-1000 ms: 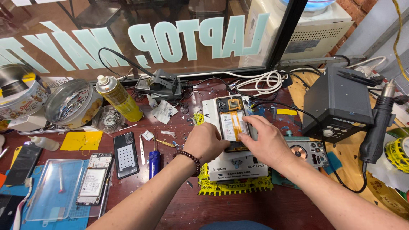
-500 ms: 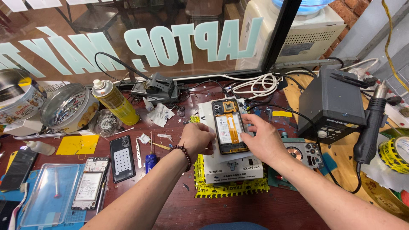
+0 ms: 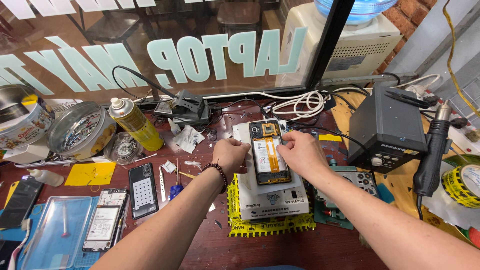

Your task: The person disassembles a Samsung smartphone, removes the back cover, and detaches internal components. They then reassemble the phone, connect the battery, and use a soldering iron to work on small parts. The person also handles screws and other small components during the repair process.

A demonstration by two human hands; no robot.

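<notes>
The left hand (image 3: 231,156) curls over the phone (image 3: 269,152), so its fingertips and the phone's left edge beneath them are hidden. Under the right hand (image 3: 301,154), the fingertips cover the right edge. The white block (image 3: 270,202) below the fingers is mostly covered by the phone. Both elbows are cut off by the bottom edge.

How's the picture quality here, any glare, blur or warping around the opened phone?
Head view: sharp and evenly lit on the opened phone between the left hand and right hand; window glass carries reflections; wide-angle bending at the edges; forearms only softly shadowed, no motion blur.
</notes>
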